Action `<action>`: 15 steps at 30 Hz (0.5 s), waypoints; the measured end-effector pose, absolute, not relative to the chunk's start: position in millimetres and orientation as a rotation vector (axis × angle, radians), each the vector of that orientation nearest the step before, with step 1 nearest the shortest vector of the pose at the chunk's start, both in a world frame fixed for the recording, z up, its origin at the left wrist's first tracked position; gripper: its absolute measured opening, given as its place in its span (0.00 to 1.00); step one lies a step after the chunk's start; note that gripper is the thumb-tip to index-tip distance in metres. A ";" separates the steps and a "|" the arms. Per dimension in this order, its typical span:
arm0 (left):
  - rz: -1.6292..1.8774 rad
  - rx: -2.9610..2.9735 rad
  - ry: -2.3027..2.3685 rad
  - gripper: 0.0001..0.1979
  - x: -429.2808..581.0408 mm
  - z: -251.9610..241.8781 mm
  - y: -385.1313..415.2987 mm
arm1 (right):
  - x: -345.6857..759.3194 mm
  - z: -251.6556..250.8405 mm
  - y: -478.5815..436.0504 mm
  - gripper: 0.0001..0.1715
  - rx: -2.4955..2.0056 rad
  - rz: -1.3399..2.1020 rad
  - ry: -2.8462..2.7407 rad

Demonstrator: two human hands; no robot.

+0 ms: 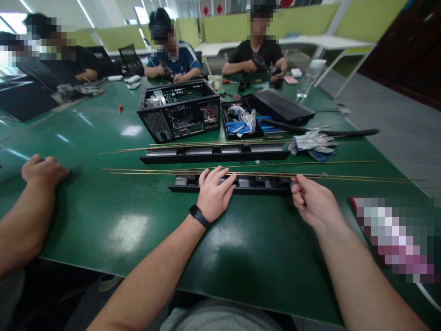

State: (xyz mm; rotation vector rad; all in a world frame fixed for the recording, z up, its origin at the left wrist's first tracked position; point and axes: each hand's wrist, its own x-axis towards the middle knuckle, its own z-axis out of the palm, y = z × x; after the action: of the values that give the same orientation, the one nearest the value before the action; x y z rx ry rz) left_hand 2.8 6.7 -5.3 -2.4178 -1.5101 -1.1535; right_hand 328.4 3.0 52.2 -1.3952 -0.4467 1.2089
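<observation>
While a neighbour's fist is resting on the green bench at the far left, thin rods are stretching rightward, lying along and over the near black channel and sticking out well past both its ends. Beyond it, the computer case is standing with its insides showing, and the far black channel is lying roughly parallel, bearing rods of its own. Over the left part of the near channel, the person's left hand is spreading its fingers loosely, touching the rods from above without visibly grasping anything. At the channel's right end, the right hand is drawing thumb and forefinger together in a pinch, apparently gripping the rods, though how many is not showing. With so much length overhanging, the rods could be rolling or splaying out of line if the left hand is pressing too lightly; too hard a push could be bending them or tipping the channel. Farther right, work gloves are lying beside the rods on the far channel, and any rod swinging sideways could be snagging in their fabric.
</observation>
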 end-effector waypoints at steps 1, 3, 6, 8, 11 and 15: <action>-1.152 -2.416 -1.505 0.20 2.9 -5.3 6.7 | 329.3 52.8 3.4 0.20 -1.400 1.187 -0.422; -1.147 -2.418 -1.504 0.20 3.2 -5.3 6.8 | 333.8 53.3 4.4 0.21 -1.392 1.140 -0.370; -1.135 -2.427 -1.519 0.20 3.3 -5.5 7.1 | 338.5 52.1 4.8 0.20 -1.371 1.122 -0.350; -1.131 -2.426 -1.523 0.20 3.1 -5.4 7.2 | 337.4 50.1 4.1 0.19 -1.369 1.167 -0.392; -1.125 -2.424 -1.527 0.20 2.6 -4.9 7.1 | 336.5 47.1 4.1 0.20 -1.366 1.218 -0.461; -1.127 -2.431 -1.526 0.20 2.9 -4.4 6.9 | 343.6 47.3 6.6 0.21 -1.385 1.135 -0.417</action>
State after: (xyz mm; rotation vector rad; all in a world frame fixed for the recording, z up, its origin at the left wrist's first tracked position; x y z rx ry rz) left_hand 2.9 6.9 -4.4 -2.4313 -1.5260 -1.1273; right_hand 343.6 6.6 47.3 -1.3852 -0.4166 1.1354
